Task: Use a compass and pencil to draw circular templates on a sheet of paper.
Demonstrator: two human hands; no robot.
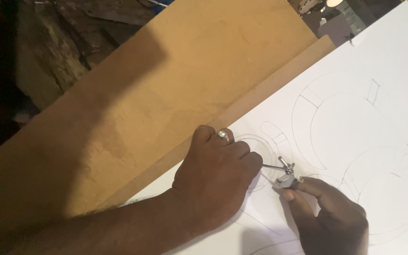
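A white drawing sheet [364, 94] with pencilled arcs and ring shapes lies on a brown board [175, 85]. My left hand [216, 174], a ring on one finger, rests fisted on the sheet's left part and grips one leg of a small metal compass [285, 172]. My right hand [329, 215] comes in from the bottom right, its thumb and fingertips pinched on the compass's head beside the screw. The compass's points are hidden under my hands.
A second, thinner board strip [265, 89] runs along the sheet's upper edge. Dark rough wood and clutter [67, 42] lie beyond the board at the top left. Small metal items [317, 7] sit at the top right.
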